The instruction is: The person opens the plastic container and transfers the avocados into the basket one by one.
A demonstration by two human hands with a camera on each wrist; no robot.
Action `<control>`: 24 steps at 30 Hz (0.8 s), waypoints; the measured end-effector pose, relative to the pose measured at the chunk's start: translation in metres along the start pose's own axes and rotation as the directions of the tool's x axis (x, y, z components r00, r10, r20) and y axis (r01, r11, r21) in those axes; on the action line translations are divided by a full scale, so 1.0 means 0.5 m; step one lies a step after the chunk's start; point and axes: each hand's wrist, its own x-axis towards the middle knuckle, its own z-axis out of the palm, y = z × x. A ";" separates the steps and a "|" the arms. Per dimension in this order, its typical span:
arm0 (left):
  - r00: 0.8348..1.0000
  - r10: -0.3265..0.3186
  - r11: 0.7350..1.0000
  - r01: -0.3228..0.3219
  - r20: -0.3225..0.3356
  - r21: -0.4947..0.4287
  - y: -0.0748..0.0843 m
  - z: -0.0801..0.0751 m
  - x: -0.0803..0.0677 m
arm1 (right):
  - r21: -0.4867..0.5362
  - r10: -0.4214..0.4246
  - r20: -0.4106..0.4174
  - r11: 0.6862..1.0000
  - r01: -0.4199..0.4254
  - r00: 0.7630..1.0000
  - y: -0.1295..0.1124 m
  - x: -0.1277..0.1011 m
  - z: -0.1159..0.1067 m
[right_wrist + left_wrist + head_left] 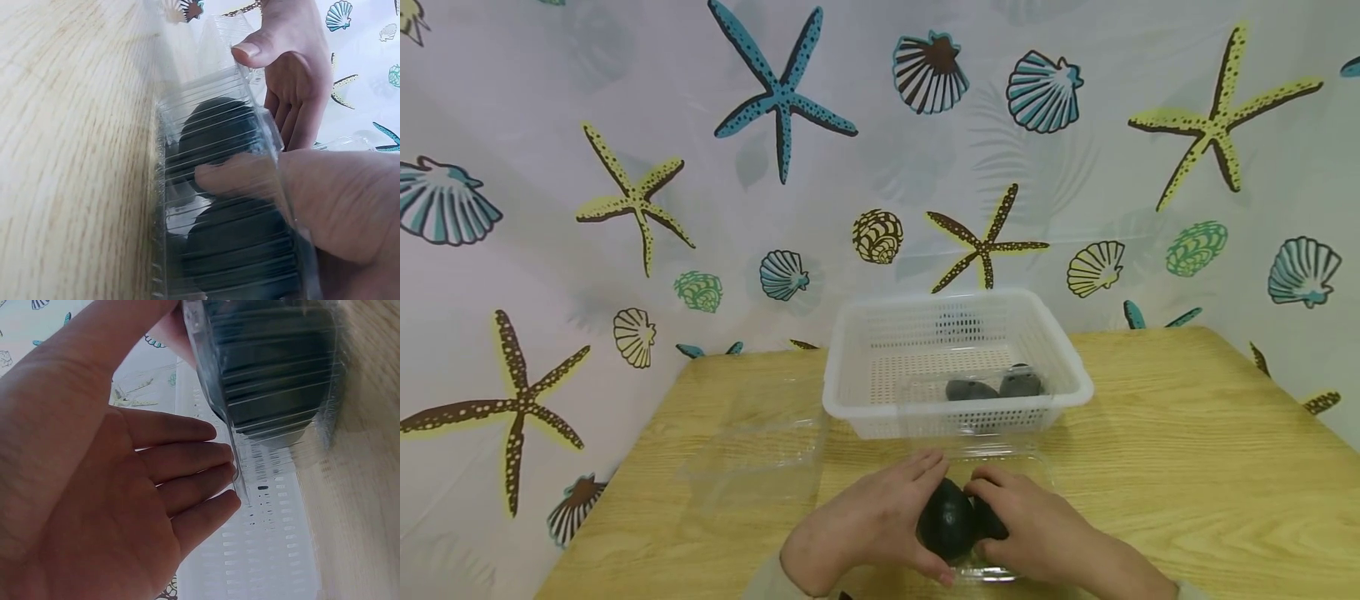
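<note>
A clear plastic clamshell container sits near the table's front with two dark avocados in it, a left one and a right one. My right hand grips the right avocado, its thumb reaching down inside the ribbed wall. Around the left avocado's outer side is my left hand. In the left wrist view its fingers are extended, tips right at the container's rim. The left thumb lies by the near rim in the right wrist view.
Behind the container stands a white perforated basket holding more avocados. The container's raised clear lid overlaps the basket's front. More clear plastic packaging lies at the left. A curtain with starfish and shells hangs behind the wooden table.
</note>
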 end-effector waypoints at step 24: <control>0.997 -0.073 0.997 0.073 0.020 -0.038 0.013 -0.007 -0.006 | -0.009 -0.012 -0.092 1.000 0.012 0.996 0.000 0.000 0.010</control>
